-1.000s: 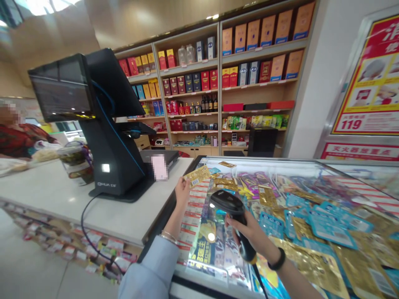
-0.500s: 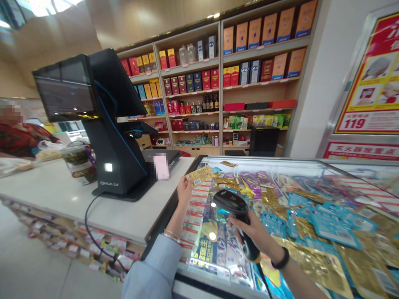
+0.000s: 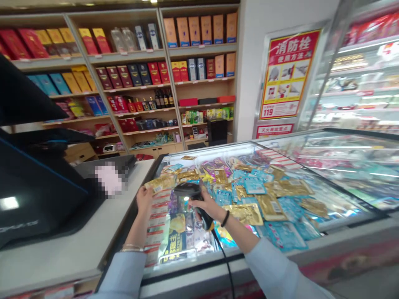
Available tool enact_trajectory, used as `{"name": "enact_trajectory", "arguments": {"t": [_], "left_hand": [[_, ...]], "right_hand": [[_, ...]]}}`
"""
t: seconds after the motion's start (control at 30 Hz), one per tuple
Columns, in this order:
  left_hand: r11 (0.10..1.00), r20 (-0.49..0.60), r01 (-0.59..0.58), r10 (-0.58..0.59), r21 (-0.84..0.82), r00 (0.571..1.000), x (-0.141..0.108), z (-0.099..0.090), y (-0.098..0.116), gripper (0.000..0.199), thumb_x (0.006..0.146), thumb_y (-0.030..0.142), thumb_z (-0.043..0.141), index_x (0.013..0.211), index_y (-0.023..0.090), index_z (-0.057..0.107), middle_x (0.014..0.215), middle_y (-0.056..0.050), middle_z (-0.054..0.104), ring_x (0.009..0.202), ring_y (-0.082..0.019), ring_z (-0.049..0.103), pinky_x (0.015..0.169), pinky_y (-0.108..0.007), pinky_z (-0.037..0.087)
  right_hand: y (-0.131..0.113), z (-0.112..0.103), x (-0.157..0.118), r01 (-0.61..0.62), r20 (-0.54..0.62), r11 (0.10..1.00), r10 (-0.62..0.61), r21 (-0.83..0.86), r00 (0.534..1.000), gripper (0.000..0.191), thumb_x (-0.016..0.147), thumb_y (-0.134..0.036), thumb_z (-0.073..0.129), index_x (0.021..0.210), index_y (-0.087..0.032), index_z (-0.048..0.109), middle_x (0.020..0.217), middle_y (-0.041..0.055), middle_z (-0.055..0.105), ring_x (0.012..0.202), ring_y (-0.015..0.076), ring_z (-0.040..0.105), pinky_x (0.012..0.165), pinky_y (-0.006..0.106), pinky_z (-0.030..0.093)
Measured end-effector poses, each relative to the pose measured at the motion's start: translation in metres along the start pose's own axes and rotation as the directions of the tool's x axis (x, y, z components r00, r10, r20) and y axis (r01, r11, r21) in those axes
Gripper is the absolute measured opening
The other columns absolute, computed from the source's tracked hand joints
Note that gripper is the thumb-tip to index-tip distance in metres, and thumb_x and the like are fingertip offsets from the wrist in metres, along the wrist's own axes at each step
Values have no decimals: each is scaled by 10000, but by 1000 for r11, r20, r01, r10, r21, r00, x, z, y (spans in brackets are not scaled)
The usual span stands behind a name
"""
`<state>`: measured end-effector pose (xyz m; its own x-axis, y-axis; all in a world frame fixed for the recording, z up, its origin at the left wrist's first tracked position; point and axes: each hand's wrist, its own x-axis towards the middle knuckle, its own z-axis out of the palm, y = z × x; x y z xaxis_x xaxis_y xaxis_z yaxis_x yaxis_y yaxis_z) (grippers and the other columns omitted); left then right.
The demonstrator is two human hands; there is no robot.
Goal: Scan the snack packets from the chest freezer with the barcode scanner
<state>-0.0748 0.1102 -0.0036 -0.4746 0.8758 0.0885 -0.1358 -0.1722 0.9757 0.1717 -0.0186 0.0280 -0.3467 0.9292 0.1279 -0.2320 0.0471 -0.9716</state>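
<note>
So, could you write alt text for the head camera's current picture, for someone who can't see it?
A person's left hand holds a gold packet, the right hand a black handheld scanner, at a glass-topped case strewn with gold and blue packets. Behind, shelves hold boxes and bottles.

We have the long white glass-topped freezer case before us, with loose flat blue and gold foil packets across its top. The black pistol-shaped scanner, in our right hand, is above the case's left part; left of it, a thin gold foil packet is in our left hand. Further left, the pale flat-topped counter bears the black angular terminal; behind are tall pale wooden shelves, left of the red and yellow rectangular poster
</note>
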Motion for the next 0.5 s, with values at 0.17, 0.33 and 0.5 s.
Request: {"name": "enact_trajectory", "arguments": {"t": [0.17, 0.33, 0.5], "left_hand": [[990, 41, 132, -131, -40, 991, -32, 26, 17, 92, 811, 79, 557, 781, 158, 520, 757, -11, 629, 703, -144, 666, 753, -385, 609], [974, 309, 139, -78, -179, 948, -87, 89, 51, 92, 816, 68, 549, 828, 157, 535, 862, -27, 639, 804, -144, 666, 849, -445, 597], [958, 510, 161, -17, -239, 860, -149, 169, 75, 160, 823, 104, 577, 951, 183, 522, 881, -13, 612, 825, -124, 642, 857, -430, 594]], "right_hand": [[-22, -13, -26, 40, -175, 998, -31, 48, 984, 308, 676, -445, 707, 752, -179, 572, 676, 12, 678, 356, 87, 507, 320, 200, 383], [-71, -52, -72, 138, -327, 990, -142, -36, 934, 271, 659, -409, 710, 713, -168, 599, 641, 8, 662, 359, 88, 504, 331, 210, 397], [-121, -100, -126, 227, -467, 967, -257, -120, 846, 266, 677, -408, 720, 718, -167, 615, 552, -10, 617, 350, 97, 491, 324, 210, 382]]}}
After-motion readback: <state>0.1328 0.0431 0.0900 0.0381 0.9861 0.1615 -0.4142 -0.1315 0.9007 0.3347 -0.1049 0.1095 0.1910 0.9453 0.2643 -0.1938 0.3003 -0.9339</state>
